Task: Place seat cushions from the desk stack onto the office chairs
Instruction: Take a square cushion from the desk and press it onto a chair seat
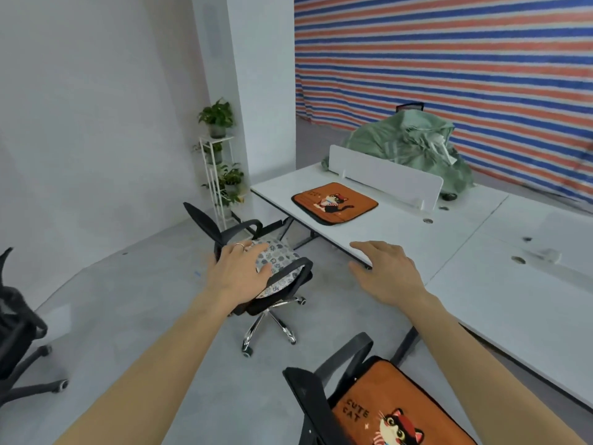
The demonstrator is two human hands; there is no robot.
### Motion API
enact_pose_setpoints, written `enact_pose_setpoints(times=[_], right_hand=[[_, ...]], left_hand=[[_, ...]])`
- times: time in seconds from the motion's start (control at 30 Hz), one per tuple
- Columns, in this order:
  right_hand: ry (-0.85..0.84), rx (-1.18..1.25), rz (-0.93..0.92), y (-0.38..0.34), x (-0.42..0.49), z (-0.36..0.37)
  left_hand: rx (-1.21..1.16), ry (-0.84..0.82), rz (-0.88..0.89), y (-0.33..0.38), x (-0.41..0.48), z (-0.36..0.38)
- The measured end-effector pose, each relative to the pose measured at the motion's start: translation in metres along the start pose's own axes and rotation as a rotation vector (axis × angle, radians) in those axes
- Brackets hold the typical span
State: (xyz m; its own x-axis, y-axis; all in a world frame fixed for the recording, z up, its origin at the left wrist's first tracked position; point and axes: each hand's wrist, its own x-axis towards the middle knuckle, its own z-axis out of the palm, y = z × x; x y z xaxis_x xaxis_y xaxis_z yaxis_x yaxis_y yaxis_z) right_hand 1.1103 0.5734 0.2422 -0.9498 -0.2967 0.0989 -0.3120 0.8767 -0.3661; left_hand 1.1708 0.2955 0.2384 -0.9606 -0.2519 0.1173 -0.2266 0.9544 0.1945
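Note:
An orange cat cushion (334, 203) lies flat on the white desk (401, 239). A grey-and-white patterned cushion (282, 261) lies on the seat of a black office chair (266, 277) in the middle. My left hand (239, 268) reaches over that chair with fingers spread, above the patterned cushion; whether it touches it is unclear. My right hand (386, 271) hovers with relaxed fingers by the desk's near edge and holds nothing. A second orange "cute cat" cushion (394, 409) sits on another black chair (321, 396) at the bottom.
A third black chair (19, 329) stands at the left edge. A white plant stand (218, 168) with potted plants is by the pillar. A white divider (385, 178) and a green cloth heap (414, 149) occupy the desk's far side. Grey floor lies between the chairs.

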Motion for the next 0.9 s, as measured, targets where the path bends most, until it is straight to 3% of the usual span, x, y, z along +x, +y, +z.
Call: enact_pose_setpoints(times=[0.47,0.73,0.9], right_hand=[[0.097,-0.039,0.313,-0.064,0.168,0.058],[0.167,0.013,0.495,-0.023,0.244,0.079],[0.134,0.063,0.581,0.021,0.290,0.096]], left_hand=[[-0.009,-0.093,0.342,-0.101,0.255,0.023],[0.012,-0.108,0.485,-0.070,0.378,0.060],[0.009,-0.212,0.528,-0.030,0.443,0.102]])
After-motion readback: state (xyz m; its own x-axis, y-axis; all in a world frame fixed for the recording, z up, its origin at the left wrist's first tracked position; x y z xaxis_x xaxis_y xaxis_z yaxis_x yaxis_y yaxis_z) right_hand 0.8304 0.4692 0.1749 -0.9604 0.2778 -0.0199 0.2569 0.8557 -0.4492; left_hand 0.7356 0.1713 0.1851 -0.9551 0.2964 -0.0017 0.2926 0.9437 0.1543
